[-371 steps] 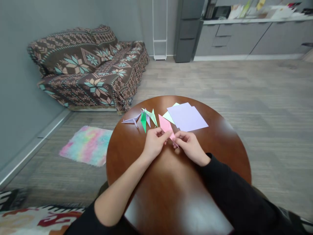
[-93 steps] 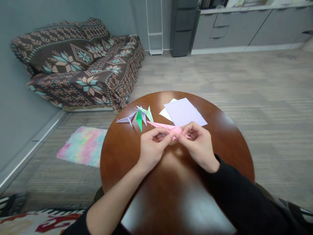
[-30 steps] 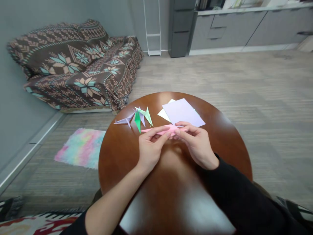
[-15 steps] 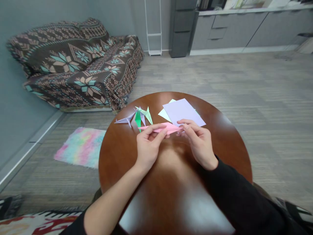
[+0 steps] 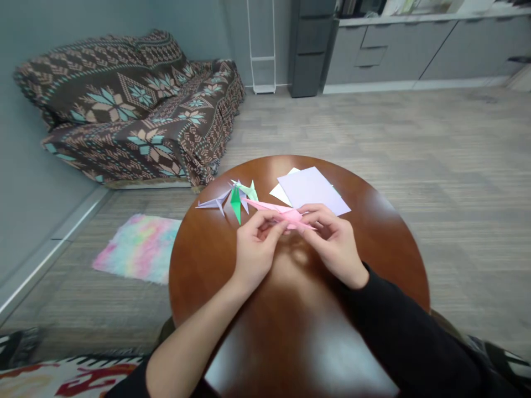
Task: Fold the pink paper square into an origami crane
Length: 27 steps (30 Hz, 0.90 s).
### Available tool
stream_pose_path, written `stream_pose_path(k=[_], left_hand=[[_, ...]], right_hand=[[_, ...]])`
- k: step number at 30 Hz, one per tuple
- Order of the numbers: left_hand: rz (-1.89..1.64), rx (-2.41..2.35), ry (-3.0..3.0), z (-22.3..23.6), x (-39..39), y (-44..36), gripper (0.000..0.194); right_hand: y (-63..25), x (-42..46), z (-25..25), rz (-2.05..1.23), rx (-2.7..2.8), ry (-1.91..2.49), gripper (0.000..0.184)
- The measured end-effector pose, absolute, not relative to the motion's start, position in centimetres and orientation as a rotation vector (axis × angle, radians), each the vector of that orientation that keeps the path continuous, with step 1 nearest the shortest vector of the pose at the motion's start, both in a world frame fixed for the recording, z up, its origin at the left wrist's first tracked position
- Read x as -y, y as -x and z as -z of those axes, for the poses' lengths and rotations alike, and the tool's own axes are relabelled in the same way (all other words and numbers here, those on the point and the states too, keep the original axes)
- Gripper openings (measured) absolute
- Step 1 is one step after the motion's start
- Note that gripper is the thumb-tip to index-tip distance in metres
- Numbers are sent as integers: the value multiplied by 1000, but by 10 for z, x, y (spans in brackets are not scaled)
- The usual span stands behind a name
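Observation:
A long, pointed piece of folded pink origami paper (image 5: pixel 265 205) is held above the round table (image 5: pixel 286 342). My left hand (image 5: pixel 258 237) pinches its middle between thumb and fingers. At its right part, my right hand (image 5: pixel 329 235) grips it with thumb below and fingers above. Beyond my left hand lie several folded paper figures: a lilac one (image 5: pixel 215 202), a dark green one (image 5: pixel 235 203) and a pale green one (image 5: pixel 250 190). Behind my right hand rest flat sheets, a lilac square (image 5: pixel 313 188) lying on top of a pale one (image 5: pixel 280 193).
A sofa under a patterned cover (image 5: pixel 141 110) stands at the back left. A fluffy pastel rug (image 5: pixel 139 249) lies on the floor left of the table. Grey cabinets (image 5: pixel 398 52) line the far wall, beside a dark drawer tower (image 5: pixel 309 50).
The pink paper has tilted, its left tip now pointing farther up and away. My right hand has shifted left along it, closer to my left hand, and its grip has changed.

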<state>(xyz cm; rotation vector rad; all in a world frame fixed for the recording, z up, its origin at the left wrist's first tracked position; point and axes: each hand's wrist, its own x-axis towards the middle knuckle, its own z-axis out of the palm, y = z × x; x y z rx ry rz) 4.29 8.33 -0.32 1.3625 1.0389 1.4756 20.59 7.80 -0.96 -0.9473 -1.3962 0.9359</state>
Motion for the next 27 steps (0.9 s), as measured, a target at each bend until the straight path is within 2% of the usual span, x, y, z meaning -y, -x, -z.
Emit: stream_pose_path(k=[9, 20, 27], left_hand=[[-1472, -1085, -1350, 1, -80, -43, 14], [-1486, -1079, -1350, 0, -77, -44, 18], [-1502, -1047, -1407, 4, -77, -45, 14]], right_hand=[[-205, -77, 8, -909, 1434, 976, 12], [-200, -76, 9, -1039, 1313, 1003, 14], [-199, -75, 9, -1008, 1302, 1016, 13]])
